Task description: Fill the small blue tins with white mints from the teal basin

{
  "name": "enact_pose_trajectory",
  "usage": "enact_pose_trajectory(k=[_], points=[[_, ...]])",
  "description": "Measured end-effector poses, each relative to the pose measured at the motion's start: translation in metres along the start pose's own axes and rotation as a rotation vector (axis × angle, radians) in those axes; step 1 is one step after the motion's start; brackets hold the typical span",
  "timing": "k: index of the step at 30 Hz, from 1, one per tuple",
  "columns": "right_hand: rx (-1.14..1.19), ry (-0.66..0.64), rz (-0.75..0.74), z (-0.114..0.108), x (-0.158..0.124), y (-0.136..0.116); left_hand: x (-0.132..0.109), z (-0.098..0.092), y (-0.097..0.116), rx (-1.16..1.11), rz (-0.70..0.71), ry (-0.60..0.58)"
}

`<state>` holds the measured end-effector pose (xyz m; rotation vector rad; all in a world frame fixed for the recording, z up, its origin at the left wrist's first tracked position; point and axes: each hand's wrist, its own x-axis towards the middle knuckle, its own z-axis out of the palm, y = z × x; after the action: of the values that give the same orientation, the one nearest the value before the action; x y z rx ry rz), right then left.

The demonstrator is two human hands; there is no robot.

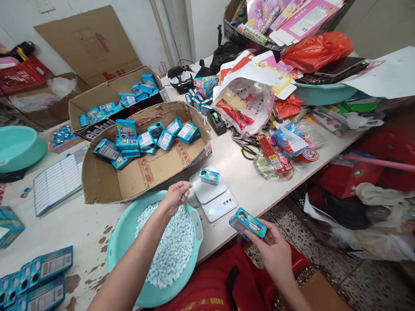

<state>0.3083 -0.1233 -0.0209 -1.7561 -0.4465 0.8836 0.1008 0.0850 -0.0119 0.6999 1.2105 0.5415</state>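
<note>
Lower centre-right: right hand [275, 252], fingers clamped on a blue tin [248, 222], held just off the tabletop [249, 181] edge. To its left, left hand [177, 195] hovers over the teal basin [120, 242] of white pellets [171, 250], fingers bunched together at the tips; can't tell if they pinch anything. Just beyond, centre frame, a white scale [218, 206] w/ a second tin [209, 176] on it, then an open cardboard tray [145, 175] of blue boxes [147, 140].

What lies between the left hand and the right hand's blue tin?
Head view: a white scale, with a second tin on its platform, sits between the left hand and the blue tin in the right hand.
</note>
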Motion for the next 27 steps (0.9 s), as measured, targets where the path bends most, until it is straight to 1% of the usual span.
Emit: enact_pose_trajectory(k=[3,7,9,11,14,17,19,21,23,25,27], points=[[-0.009,0.027,0.025,-0.007,0.001,0.006,0.004,0.006,0.003,0.068,0.057,0.032],[-0.005,0.031,0.04,-0.01,0.002,0.01,0.013,0.014,0.005,0.202,0.117,-0.019],[0.003,0.031,0.043,-0.01,0.002,0.011,0.018,0.016,0.005,0.326,0.202,-0.021],[0.013,0.03,0.038,-0.01,0.003,0.011,0.022,0.019,0.006,0.51,0.312,0.011],[0.011,0.025,0.033,-0.009,0.004,0.012,0.025,0.027,0.009,0.889,0.43,0.09],[0.015,0.022,0.045,-0.008,0.007,0.013,0.031,0.036,0.009,1.27,0.438,0.149],[0.024,0.013,0.056,-0.003,0.011,0.014,0.036,0.041,0.007,1.426,0.429,0.141],[0.022,0.004,0.044,0.006,0.019,0.015,0.038,0.043,0.005,1.475,0.436,0.133],[0.004,-0.004,-0.027,0.021,0.031,0.013,0.031,0.04,0.006,1.421,0.447,0.194],[-0.023,-0.028,-0.162,0.041,0.046,0.009,0.015,0.031,0.012,1.26,0.473,0.297],[-0.06,-0.08,-0.315,0.067,0.063,0.005,-0.009,0.017,0.02,1.023,0.522,0.376]])
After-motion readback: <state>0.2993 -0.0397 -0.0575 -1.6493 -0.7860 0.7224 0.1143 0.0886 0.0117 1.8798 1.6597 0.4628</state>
